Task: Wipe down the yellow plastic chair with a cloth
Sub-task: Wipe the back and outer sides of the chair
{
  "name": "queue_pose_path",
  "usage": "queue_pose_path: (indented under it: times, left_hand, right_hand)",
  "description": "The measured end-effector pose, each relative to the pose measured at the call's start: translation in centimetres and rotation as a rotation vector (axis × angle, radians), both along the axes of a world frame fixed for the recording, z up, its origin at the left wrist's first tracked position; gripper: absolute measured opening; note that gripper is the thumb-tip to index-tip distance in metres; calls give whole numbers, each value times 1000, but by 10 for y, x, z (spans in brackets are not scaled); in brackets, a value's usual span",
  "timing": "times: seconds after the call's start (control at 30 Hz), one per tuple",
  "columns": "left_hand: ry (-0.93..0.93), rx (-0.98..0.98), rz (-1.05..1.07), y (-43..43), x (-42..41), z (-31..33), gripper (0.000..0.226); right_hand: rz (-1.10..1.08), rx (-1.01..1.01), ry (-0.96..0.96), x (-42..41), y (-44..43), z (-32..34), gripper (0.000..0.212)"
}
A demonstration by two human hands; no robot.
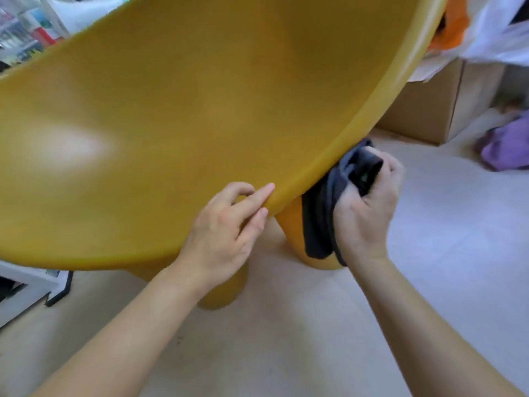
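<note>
The yellow plastic chair (pixel 177 116) fills most of the view, its wide seat shell close to me and its rounded legs below. My left hand (pixel 226 233) grips the seat's front rim, fingers on top of the edge. My right hand (pixel 369 207) holds a bunched dark grey cloth (pixel 323 219) and presses it against the underside of the rim and the top of the right leg. Part of the cloth hangs down over that leg.
A cardboard box (pixel 429 110) stands on the pale floor to the right, with white plastic bags (pixel 498 32) and an orange thing above it. A purple cloth (pixel 506 144) lies at far right. A white shelf unit (pixel 25 290) sits at lower left.
</note>
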State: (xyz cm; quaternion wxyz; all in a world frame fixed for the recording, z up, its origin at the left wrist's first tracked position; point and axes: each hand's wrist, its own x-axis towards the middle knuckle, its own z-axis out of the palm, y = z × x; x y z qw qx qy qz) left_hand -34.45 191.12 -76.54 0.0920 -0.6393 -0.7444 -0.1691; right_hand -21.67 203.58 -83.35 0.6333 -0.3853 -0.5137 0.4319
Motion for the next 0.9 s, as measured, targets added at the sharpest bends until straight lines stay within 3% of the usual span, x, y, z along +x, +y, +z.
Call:
queue_pose_path:
  times: [0.17, 0.23, 0.3, 0.43, 0.57, 0.67, 0.77, 0.83, 0.9]
  left_hand:
    - [-257, 119, -25, 32, 12, -4, 33]
    - [-344, 95, -9, 30, 12, -2, 31]
    - [-388, 85, -3, 31, 12, -2, 30]
    - [-311, 156, 1, 35, 16, -8, 32]
    - [-199, 202, 1, 47, 25, -9, 34]
    - [-145, 198, 27, 71, 32, -8, 35]
    - [-216, 126, 40, 102, 42, -2, 33]
    - [-269, 26, 8, 113, 35, 5, 32]
    - [-236, -33, -18, 95, 17, 11, 30]
  right_hand:
    - [235, -104, -17, -24, -61, -6, 64]
    - [265, -125, 5, -29, -67, -5, 59]
    - [179, -129, 132, -19, -39, 1, 41]
    - [-1, -190, 181, 2, 50, 27, 37]
    - [-45, -214, 288, -12, 39, 31, 30]
    - [79, -218, 191, -36, -12, 2, 35]
    - [399, -431, 168, -49, -47, -16, 23]
    - [364, -545, 249, -39, -39, -15, 16]
    - [191, -569, 352, -19, -12, -8, 13]
